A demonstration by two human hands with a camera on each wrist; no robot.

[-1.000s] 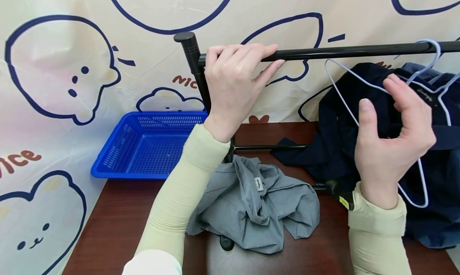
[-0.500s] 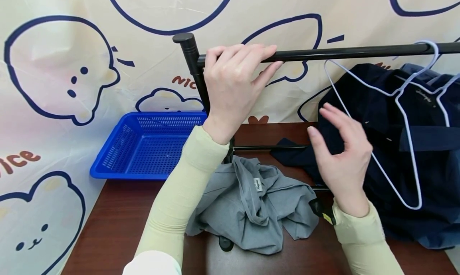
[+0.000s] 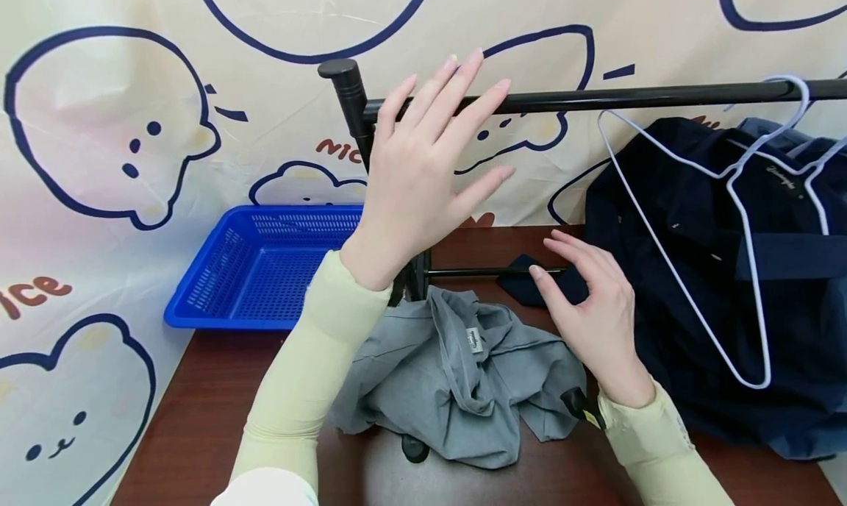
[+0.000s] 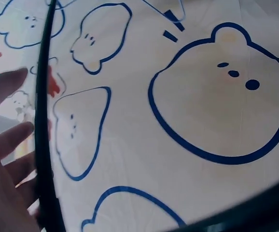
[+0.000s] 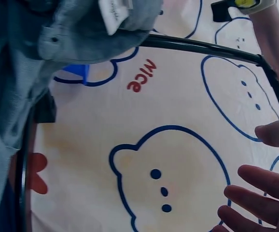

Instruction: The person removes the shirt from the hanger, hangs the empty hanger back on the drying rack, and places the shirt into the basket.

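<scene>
**Both hands free at the rail**

Grey shirt (image 3: 463,373) lies crumpled below the rail (image 3: 662,94); right hand (image 3: 595,315), fingers relaxed, holds nothing beside it; left hand (image 3: 417,175) is spread, just before the rail; navy garment (image 3: 695,271) and hanger (image 3: 741,182) hang rightward.

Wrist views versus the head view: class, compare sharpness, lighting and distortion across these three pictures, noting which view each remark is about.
Head view: evenly lit and sharp, though the black rail bows slightly, a wide-lens effect. Left wrist view: soft; the left hand is blurred and washed out by brightness at the frame's edge, and the rail curves strongly. Right wrist view: the printed backdrop is fairly crisp, while the grey garment close to the lens is dim.
</scene>
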